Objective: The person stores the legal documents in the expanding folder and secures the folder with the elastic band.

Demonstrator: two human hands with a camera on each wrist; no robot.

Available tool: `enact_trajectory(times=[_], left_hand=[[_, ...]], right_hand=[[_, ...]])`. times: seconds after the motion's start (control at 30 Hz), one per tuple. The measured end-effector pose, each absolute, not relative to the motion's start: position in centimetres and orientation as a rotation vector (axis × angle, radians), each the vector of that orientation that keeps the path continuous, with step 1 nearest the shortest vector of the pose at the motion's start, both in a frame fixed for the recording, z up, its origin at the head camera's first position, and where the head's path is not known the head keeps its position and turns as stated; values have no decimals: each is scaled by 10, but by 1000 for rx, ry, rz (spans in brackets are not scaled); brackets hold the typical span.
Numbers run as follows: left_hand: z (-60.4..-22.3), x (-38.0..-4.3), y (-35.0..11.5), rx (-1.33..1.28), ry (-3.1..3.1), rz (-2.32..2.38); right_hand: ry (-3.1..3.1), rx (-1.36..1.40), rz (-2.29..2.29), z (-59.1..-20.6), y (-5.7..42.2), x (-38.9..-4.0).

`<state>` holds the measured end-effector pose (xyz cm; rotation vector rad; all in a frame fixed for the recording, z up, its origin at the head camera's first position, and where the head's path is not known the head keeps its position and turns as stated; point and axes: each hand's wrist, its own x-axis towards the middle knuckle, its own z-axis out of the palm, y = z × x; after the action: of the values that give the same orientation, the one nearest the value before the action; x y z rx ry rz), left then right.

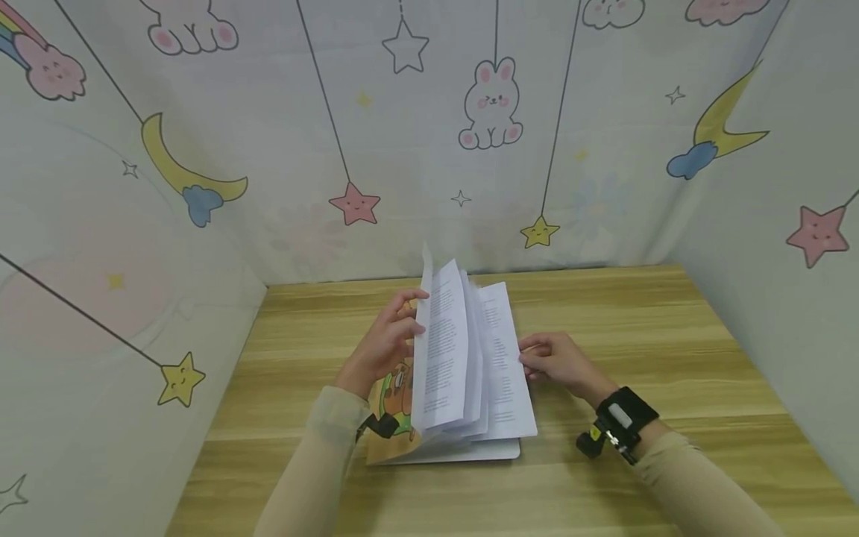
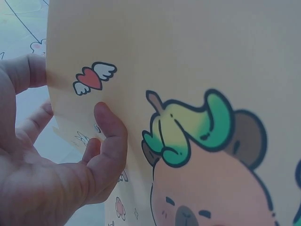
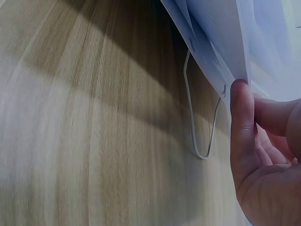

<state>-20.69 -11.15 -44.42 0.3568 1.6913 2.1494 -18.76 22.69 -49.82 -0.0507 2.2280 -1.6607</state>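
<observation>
A folder with an illustrated tan cover stands partly opened on the table, full of printed sheets. The cover shows a cartoon capybara and a winged heart. My left hand holds the cover's raised left edge, thumb on the picture side and other fingers round the edge. Several sheets fan out to the right of it. Between thumb and forefinger, my right hand pinches the right edge of the paper. Under the sheets shows the folder's white back part.
A thin pale loop sticks out from under the sheets over the wood-grain table. White cloth walls printed with stars, moons and bunnies enclose the table behind and at both sides. A dark camera strap sits on the right wrist.
</observation>
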Motion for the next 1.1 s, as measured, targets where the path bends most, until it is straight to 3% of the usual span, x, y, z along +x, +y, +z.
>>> enact_trajectory(times=[1.1], left_hand=[[-445, -207, -110, 370, 1680, 2152]], right_hand=[[2210, -181, -1645, -506, 196, -194]])
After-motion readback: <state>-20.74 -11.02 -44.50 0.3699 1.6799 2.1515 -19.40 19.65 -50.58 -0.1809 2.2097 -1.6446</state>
